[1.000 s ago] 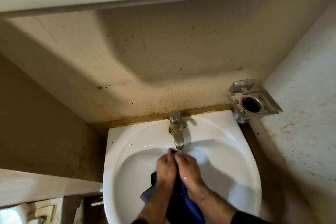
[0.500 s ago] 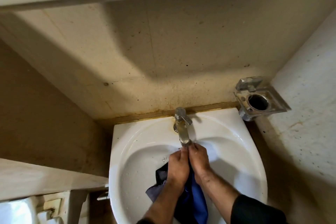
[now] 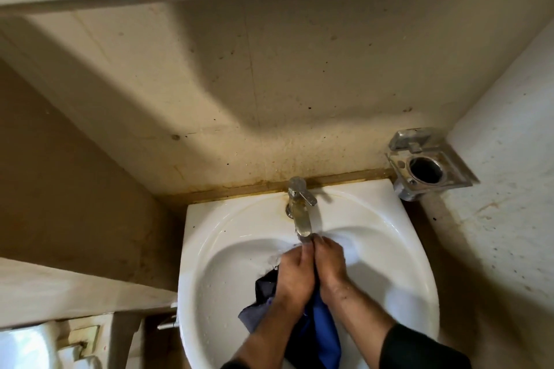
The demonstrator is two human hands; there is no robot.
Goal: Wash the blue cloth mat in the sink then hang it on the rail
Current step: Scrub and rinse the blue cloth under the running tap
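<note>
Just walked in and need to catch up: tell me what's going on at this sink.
A person is washing a blue cloth mat in a white sink. Both hands are bunched together right under the faucet spout: the left hand and the right hand each grip the cloth, which hangs down into the basin between the forearms. Water droplets show around the hands. An empty metal holder sits on the wall to the right. No rail is in view, so the hanging is not yet done.

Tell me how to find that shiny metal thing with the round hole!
Start at the white ceramic sink and its steel tap. Look past the sink's back right corner, where two walls meet. The square chrome wall holder is mounted there; it is the only thing with a dark round hole in a flat metal plate.
</note>
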